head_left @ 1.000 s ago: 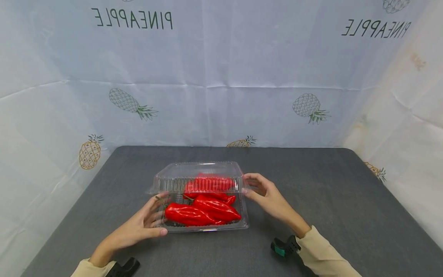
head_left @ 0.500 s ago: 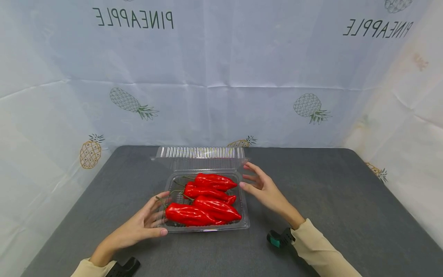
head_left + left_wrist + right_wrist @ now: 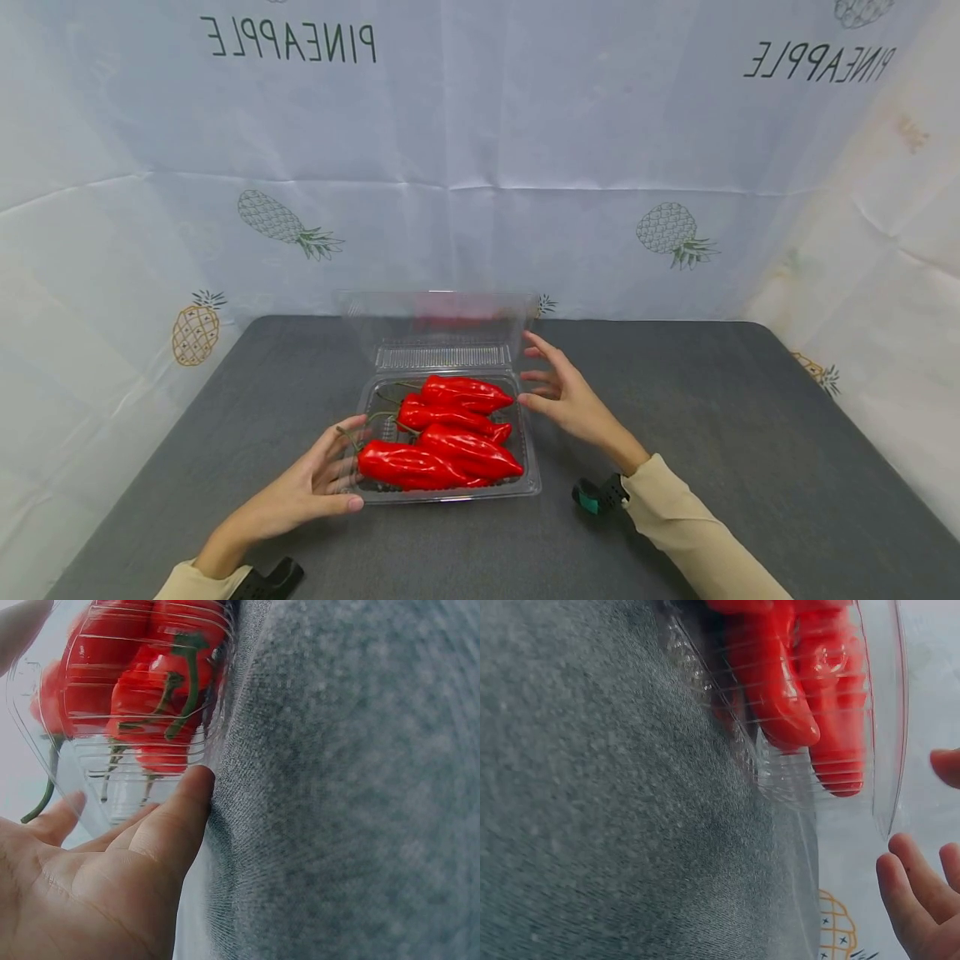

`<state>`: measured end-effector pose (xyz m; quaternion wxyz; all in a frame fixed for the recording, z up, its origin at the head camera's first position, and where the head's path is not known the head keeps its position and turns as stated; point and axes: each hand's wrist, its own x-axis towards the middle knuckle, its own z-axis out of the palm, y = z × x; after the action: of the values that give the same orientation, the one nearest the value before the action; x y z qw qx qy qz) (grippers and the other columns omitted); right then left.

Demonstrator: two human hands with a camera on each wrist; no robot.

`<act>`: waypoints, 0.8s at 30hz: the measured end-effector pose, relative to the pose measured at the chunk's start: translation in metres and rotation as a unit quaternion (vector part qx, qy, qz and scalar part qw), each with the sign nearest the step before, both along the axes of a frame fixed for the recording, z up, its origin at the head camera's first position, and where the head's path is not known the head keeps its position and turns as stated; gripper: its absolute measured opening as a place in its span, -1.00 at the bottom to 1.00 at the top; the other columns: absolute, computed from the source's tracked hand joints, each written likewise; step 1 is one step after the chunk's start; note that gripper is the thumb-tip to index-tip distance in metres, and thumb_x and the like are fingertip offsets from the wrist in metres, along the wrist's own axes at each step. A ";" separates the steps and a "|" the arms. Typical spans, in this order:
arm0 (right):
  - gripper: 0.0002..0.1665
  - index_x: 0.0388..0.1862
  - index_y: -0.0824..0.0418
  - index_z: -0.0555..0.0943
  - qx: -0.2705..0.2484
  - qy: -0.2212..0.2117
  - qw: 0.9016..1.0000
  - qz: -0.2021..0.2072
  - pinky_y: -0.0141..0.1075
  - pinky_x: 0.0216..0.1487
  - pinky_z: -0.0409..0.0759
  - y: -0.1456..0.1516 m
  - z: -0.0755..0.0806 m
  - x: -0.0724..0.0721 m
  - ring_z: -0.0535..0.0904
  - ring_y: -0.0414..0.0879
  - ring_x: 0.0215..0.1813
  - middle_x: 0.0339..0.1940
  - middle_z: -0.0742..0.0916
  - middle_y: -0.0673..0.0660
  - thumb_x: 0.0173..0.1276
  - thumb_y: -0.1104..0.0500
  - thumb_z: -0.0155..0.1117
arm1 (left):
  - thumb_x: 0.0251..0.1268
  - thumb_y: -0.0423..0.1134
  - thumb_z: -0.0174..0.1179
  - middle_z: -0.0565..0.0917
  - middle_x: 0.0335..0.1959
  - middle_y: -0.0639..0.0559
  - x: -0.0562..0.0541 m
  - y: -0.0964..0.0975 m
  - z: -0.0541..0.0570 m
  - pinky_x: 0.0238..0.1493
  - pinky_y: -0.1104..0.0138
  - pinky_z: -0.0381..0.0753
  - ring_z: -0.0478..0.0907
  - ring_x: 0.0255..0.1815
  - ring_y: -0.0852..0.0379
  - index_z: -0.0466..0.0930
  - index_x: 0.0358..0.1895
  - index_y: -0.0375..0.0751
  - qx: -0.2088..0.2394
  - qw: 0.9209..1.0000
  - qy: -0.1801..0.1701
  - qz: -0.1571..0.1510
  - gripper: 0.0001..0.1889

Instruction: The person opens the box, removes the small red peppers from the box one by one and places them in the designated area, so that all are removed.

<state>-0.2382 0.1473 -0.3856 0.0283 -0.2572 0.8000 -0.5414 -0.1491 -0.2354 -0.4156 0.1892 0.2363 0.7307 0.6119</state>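
Note:
A clear plastic clamshell container [image 3: 531, 468] lies on the grey table, holding several red peppers [image 3: 408, 464] with green stems. Its hinged lid [image 3: 442, 321] stands raised at the back. My left hand [image 3: 303, 487] rests against the container's left side, fingers extended along the wall and thumb by the front left corner. In the left wrist view, the thumb of the left hand [image 3: 112, 885] reaches the ribbed wall near the table. Beside the lid's right edge is my right hand [image 3: 573, 404], its fingers spread and loosely bent. Whether its fingertips touch the lid, I cannot tell.
The dark grey table [image 3: 720, 417] extends around the container. Behind it hangs a pale curtain [image 3: 480, 125] printed with pineapples. A black wrist device [image 3: 600, 494] sits at the right sleeve, another [image 3: 270, 579] at the left.
The lid has swung up and back from partly covering the peppers to standing raised. My right hand has moved slightly up and left alongside it. The left hand has stayed in place.

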 end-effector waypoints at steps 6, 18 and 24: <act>0.14 0.63 0.02 -0.01 0.027 0.012 0.999 -0.013 0.15 0.20 0.60 0.000 0.000 -0.004 0.55 0.31 0.28 0.43 0.31 0.36 0.22 0.47 0.35 | 0.36 -0.39 0.19 -0.12 0.56 -0.48 0.000 0.000 0.001 0.27 0.46 0.52 0.01 0.47 -0.62 -0.27 0.57 -0.18 -0.014 1.000 -0.013 0.010 -0.09; 0.11 0.65 0.07 -0.07 0.032 0.003 0.999 0.000 0.16 0.20 0.59 -0.001 -0.005 -0.012 0.58 0.30 0.25 0.48 0.36 0.34 0.27 0.45 0.31 | 0.35 -0.38 0.20 -0.08 0.54 -0.50 0.000 0.000 0.000 0.25 0.49 0.51 0.06 0.46 -0.62 -0.26 0.57 -0.20 -0.020 1.000 -0.001 0.014 -0.09; 0.07 0.63 0.15 -0.03 0.040 -0.006 0.999 0.001 0.15 0.21 0.59 -0.002 -0.005 -0.012 0.56 0.30 0.28 0.54 0.28 0.34 0.29 0.42 0.32 | 0.34 -0.39 0.21 -0.06 0.54 -0.50 0.001 -0.001 -0.001 0.22 0.54 0.48 0.10 0.44 -0.60 -0.23 0.57 -0.18 -0.023 1.000 0.008 0.017 -0.09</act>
<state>-0.2504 0.1451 -0.3908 0.0444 -0.2535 0.8207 -0.5101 -0.1481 -0.2362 -0.4163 0.1780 0.2246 0.7499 0.5962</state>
